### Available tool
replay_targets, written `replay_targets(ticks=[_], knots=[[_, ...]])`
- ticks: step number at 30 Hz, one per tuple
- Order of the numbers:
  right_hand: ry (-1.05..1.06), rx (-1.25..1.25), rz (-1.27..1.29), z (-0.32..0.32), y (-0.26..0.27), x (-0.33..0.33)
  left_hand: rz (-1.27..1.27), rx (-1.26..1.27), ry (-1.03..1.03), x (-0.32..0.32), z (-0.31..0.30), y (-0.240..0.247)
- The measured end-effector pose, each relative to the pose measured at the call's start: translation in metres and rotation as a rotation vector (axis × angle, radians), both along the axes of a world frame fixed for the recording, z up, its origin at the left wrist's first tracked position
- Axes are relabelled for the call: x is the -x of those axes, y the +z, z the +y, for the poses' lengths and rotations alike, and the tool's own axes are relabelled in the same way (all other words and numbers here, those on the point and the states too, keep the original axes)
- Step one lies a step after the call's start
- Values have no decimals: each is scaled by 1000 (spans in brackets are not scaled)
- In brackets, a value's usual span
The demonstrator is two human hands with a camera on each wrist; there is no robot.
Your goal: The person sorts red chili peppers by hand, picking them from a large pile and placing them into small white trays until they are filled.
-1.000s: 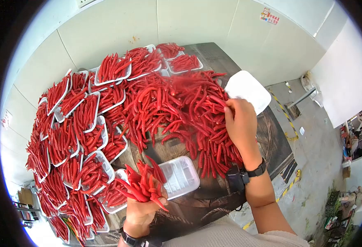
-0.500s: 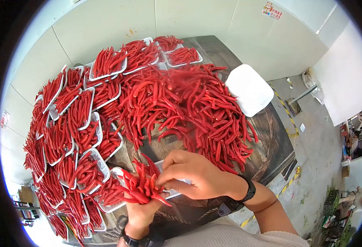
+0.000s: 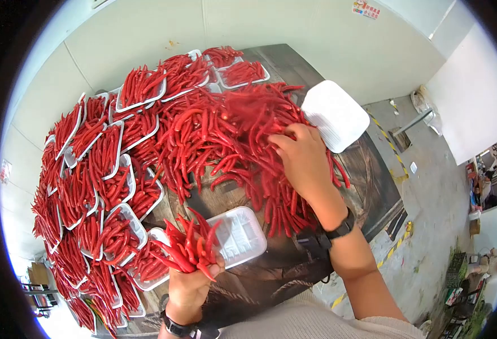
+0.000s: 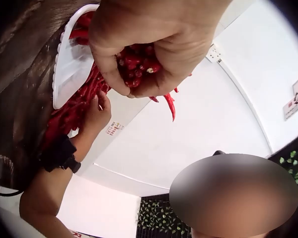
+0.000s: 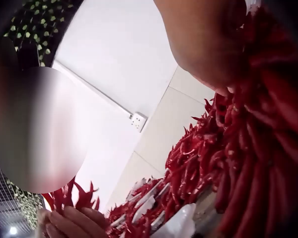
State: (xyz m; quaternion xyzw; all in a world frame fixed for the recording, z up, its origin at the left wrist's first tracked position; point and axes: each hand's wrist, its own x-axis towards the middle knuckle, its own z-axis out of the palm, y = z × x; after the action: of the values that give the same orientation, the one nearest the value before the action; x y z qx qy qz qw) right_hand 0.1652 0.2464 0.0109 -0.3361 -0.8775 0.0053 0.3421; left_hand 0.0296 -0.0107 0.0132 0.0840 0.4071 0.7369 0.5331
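Note:
In the head view my left hand (image 3: 190,289) grips a bunch of red chili peppers (image 3: 188,244), their tips fanning upward. The left wrist view shows the stem ends (image 4: 139,64) packed inside the curled fingers. Just beside the bunch lies a clear-white plastic tray (image 3: 242,236) with a bare bottom. My right hand (image 3: 306,164) is over the right part of a large loose pile of chili peppers (image 3: 203,127), fingers bent and apart, tips at the peppers. In the right wrist view those fingertips are mostly hidden behind the hand.
Many white trays filled with chili peppers (image 3: 113,150) crowd the table's left and back, some overlapping. White trays (image 3: 336,116) sit at the right edge. The dark wooden table (image 3: 373,186) ends against a wall behind and a floor with yellow-black tape (image 3: 385,141) on the right.
My right hand went from the pile to the bunch in my left hand, then back out to the pile. My left hand keeps its grip on the bunch and has barely moved.

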Motion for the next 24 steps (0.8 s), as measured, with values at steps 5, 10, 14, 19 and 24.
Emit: replay_targets(ticks=[5, 10, 14, 19, 24], knots=[[44, -81, 69, -5, 8, 3, 22, -44, -75, 4, -2, -8], [413, 649, 543, -53, 39, 8, 123, -84, 33, 3, -2, -3], [901, 1591, 586, -76, 32, 12, 290, -63, 98, 0, 2, 1], [843, 1689, 548, -83, 26, 21, 200, -24, 84, 1, 3, 5], [837, 1652, 615, -98, 22, 24, 209, 85, 20, 2, 4, -1]])
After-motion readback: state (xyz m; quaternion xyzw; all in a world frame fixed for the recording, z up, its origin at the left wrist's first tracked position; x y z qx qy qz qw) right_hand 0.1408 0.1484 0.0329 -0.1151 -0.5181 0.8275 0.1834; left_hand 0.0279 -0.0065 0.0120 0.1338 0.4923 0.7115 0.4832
